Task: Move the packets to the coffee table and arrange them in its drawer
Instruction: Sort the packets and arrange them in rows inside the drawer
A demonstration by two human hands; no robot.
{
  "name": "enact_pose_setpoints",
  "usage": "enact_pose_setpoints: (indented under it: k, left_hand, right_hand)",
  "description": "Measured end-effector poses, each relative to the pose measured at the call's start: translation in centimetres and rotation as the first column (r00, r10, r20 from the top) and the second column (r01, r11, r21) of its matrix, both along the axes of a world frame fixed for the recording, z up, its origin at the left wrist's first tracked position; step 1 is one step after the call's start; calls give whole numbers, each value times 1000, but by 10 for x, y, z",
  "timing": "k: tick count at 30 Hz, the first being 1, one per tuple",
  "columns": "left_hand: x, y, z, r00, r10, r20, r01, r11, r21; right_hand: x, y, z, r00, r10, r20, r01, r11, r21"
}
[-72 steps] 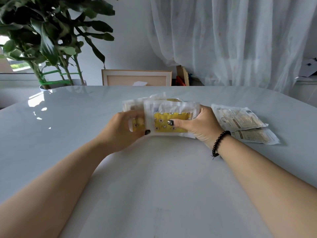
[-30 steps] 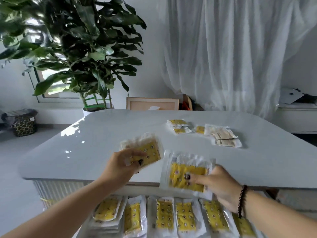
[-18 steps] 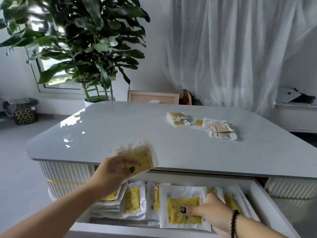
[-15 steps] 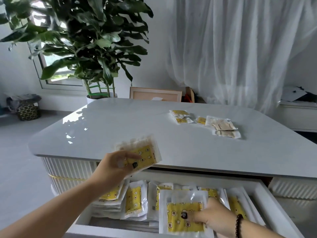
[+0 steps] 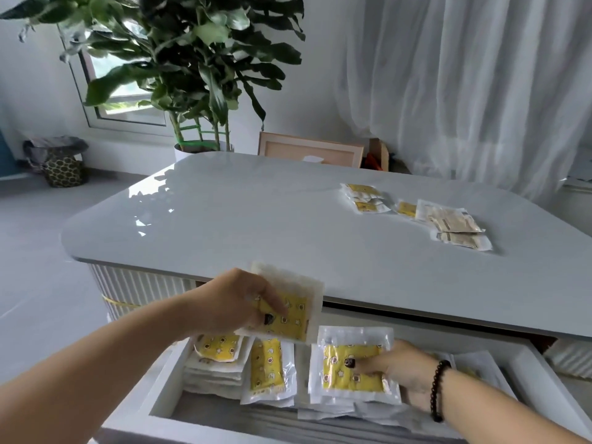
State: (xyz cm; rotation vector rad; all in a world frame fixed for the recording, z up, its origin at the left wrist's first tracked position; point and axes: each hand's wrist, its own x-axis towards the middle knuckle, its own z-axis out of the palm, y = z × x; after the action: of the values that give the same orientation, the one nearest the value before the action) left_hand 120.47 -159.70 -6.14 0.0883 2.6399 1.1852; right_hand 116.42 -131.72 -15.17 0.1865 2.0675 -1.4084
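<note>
The packet in the left hand is clear white with a yellow panel dotted with small pale and brown figures. The packet under the right hand bears the same yellow print. Both thumbnails are black. A bracelet of dark glossy beads rings the right wrist. The drawer is white, the tabletop pale glossy grey. At two o'clock lie beige packets. The plant at eleven o'clock is deep green; the basket at nine o'clock has a dark honeycomb pattern.

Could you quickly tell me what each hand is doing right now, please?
Left hand: grips a clear plastic packet with yellow patterned contents above the open white drawer.
Right hand: holds a similar yellow-filled plastic packet down inside the drawer.
</note>
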Motion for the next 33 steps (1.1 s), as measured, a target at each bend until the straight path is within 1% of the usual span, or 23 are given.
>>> enact_pose_setpoints:
  k: [2,3,6,9,13,16,17,19,21,23,26,27,29,30,32,33]
  left_hand:
    - [1,-14,-2,988,-80,129,92,992,-88]
    - [1,-21,-4,981,-100,164,120,985,-121]
    - [1,-35,-11,978,-85,190,115,982,-153]
    - [0,-36,-24,974,-76,214,112,980,-164]
    - [1,-24,-37,960,-129,249,184,959,-216]
    - [-2,-20,-38,959,-134,251,195,952,-235]
    - [-2,-20,-37,958,-127,257,190,952,-238]
    - [-2,-22,-38,953,-113,281,184,953,-241]
    - [0,-23,-38,945,-101,310,182,953,-244]
    - [1,-22,-39,943,-88,320,166,960,-226]
    - [2,-15,-40,942,-51,331,106,983,-150]
    - [2,-12,-40,943,-54,329,108,983,-146]
    - [4,-8,-38,941,-116,319,166,977,-134]
    - [6,-7,-37,936,-148,319,186,978,-91]
    - [8,-5,-32,922,-196,334,194,980,42]
    - [9,-4,-31,919,-211,334,192,977,90]
  right_hand:
    - [-8,-1,-1,990,-88,112,95,994,-54]
    - [-10,-2,-3,981,-125,149,137,988,-75]
    - [-19,-9,-13,963,-184,195,211,969,-126]
    - [-25,-17,-23,947,-233,222,267,954,-138]
    - [-26,-24,-32,924,-309,227,347,926,-152]
    - [-26,-29,-35,909,-362,206,395,907,-149]
    - [-25,-31,-34,922,-341,182,367,920,-139]
    - [-25,-30,-29,970,-231,82,237,969,-72]
    - [-21,-29,-13,998,-60,-12,61,998,25]
    - [-16,-26,4,992,117,-36,-115,991,66]
    - [-12,-29,28,937,329,-119,-318,942,103]
    - [-10,-33,34,911,386,-148,-370,921,122]
    - [-8,-46,42,859,471,-198,-443,880,171]
    - [-6,-53,46,835,504,-222,-468,862,197]
    - [-1,-68,53,782,560,-275,-505,827,247]
    - [0,-74,55,763,571,-303,-517,820,244]
